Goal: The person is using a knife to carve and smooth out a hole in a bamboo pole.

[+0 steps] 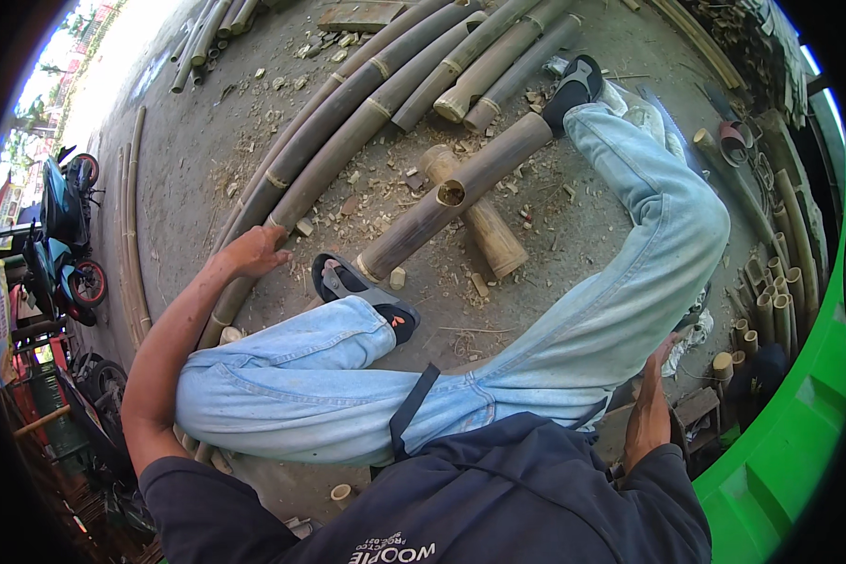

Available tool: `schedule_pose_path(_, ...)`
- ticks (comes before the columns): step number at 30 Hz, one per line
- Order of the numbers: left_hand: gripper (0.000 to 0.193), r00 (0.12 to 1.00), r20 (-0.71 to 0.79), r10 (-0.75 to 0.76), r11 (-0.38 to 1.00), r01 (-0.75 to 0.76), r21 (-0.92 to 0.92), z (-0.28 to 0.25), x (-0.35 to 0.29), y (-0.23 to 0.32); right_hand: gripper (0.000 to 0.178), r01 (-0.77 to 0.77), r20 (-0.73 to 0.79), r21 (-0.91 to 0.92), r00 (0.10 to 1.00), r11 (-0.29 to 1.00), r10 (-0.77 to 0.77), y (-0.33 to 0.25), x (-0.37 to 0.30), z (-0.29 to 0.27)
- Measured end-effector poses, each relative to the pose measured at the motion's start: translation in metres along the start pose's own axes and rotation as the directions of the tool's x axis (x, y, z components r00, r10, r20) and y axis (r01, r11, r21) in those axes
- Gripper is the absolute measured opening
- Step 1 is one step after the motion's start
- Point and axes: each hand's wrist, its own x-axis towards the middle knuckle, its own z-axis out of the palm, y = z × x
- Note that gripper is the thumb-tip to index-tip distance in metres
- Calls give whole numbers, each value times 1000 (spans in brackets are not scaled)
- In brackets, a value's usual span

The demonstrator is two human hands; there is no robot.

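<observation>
My left hand [257,251] is at the near part of a long bamboo pole [334,150], fingers stretched out, apparently resting on it. Down beside my right thigh, my right hand [661,359] is partly hidden by the jeans, near crumpled silvery plastic [694,340]; its fingers are not clear. Between my sandalled feet lies a thick bamboo length [498,167] with a notch cut in its upper side. It rests across a shorter, paler bamboo piece [487,230]. My left sandal [367,293] is by its near end, my right sandal [578,83] at its far end.
More bamboo poles [498,70] lie at the far side, among scattered chips [254,160]. Short cut bamboo tubes [771,310] stand at the right, beside a green ridged surface [780,470]. Parked motorcycles [66,244] and thin poles [133,226] are on the left.
</observation>
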Motion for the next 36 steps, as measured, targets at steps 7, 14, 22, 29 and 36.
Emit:
schedule_pose_path(7,47,995,-92,32,999,-32,-2,-3,5,4,72,21,-61,-9,998,1000,-22,25,14,19)
schedule_pose_path(14,48,998,34,-55,998,53,46,-18,2,31,67,-12,-92,249,995,968,36,42,27,24)
schedule_pose_path(22,49,995,-97,-5,999,1,-47,-43,0,30,65,28,-79,118,997,993,-19,22,13,16)
schedule_pose_path(29,49,990,-142,17,996,-29,-83,-39,4,20,64,58,-87,115,995,992,-48,3,-3,10)
schedule_pose_path(36,49,995,-92,47,998,-51,-41,-25,9,34,62,123,-132,170,986,978,-101,-25,-38,-15)
